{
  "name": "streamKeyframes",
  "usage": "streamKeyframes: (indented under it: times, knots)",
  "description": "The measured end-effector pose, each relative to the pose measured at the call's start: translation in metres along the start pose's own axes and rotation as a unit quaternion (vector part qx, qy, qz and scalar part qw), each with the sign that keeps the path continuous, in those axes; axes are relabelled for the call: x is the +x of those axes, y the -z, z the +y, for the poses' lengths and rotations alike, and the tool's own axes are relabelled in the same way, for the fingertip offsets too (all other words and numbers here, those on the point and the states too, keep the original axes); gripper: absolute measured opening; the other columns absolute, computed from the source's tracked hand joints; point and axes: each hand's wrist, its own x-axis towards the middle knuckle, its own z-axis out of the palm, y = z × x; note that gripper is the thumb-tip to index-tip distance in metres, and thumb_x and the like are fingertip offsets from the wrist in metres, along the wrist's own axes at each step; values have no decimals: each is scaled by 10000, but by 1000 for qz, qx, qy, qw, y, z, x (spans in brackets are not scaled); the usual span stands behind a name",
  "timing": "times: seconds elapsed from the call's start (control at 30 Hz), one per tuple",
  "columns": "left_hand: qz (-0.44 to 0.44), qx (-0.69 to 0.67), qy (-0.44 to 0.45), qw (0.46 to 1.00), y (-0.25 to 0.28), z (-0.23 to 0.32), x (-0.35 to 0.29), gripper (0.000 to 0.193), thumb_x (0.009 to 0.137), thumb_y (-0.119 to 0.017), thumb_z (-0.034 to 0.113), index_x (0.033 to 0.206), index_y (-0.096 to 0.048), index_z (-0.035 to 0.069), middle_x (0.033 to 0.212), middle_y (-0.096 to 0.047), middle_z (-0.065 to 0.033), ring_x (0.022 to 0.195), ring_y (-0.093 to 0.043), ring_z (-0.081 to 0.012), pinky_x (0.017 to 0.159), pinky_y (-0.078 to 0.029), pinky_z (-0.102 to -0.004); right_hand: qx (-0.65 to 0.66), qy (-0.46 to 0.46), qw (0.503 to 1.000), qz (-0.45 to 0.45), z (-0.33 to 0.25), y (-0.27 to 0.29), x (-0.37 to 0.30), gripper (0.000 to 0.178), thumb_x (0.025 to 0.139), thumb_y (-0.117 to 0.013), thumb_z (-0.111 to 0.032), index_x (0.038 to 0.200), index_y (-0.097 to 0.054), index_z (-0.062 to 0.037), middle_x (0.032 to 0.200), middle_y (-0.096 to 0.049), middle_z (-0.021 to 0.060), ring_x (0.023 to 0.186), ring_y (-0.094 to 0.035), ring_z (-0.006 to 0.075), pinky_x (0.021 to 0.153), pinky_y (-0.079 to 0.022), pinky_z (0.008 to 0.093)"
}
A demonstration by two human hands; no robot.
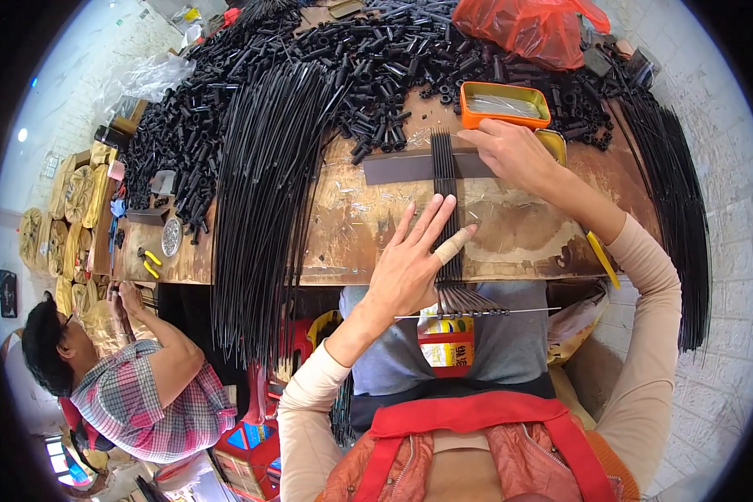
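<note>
A narrow row of thin black rods (443, 163) lies side by side on the wooden table, pointing toward my body. My left hand (418, 259) rests flat across them with fingers spread; one finger is wrapped in beige tape. At the near edge the rods fan out, their ends lined up along a thin metal wire (527, 311) above my lap. A flat dark strip (393, 170) lies crosswise at their far part. Beside the rods' far ends, my right hand (510, 155) has its fingers bent together in a pinch; what they hold is too small to tell.
An orange tin (463, 117) holds thin metal pins. Black tubular parts (385, 67) heap across the back, with a red plastic bag (531, 33) on top. Long black rods (263, 192) hang over the edge at left. Yellow-handled pliers (151, 261) lie near a co-worker (142, 376).
</note>
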Motion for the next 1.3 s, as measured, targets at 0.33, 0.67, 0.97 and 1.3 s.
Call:
streamKeyframes:
  times: [0.33,0.67,0.97,1.3]
  knots:
    - [1,-12,2,1000,0,0,0,873,624,-714,176,1443,-413,205,1549,-242,-160,1440,-231,-308,1165,-195,-474,-4,1,1000,18,1,-6,-2,336,794,-597,-23,1128,-609,-59,890,-566,123,857,-602,335,745,-497,425]
    - [13,-53,14,998,2,3,1,749,727,-682,237,1433,-434,225,1547,-252,-151,1434,-246,-306,1159,-208,-471,-11,8,1000,20,0,-9,1,332,788,-602,-24,1119,-611,-42,929,-577,121,879,-607,330,754,-503,417]
    - [11,-47,20,999,4,4,3,668,793,-626,182,1430,-440,253,1548,-257,-138,1426,-265,-302,1154,-231,-460,-6,68,995,71,19,-18,17,180,797,-598,-40,976,-603,-26,882,-574,111,857,-601,310,721,-494,400]
    - [-8,-5,5,1000,4,3,2,995,551,-825,292,1447,-403,203,1555,-226,-151,1442,-219,-307,1167,-203,-467,-48,28,994,90,14,-11,9,122,827,-605,-69,939,-571,-31,871,-570,110,855,-593,312,716,-487,412]
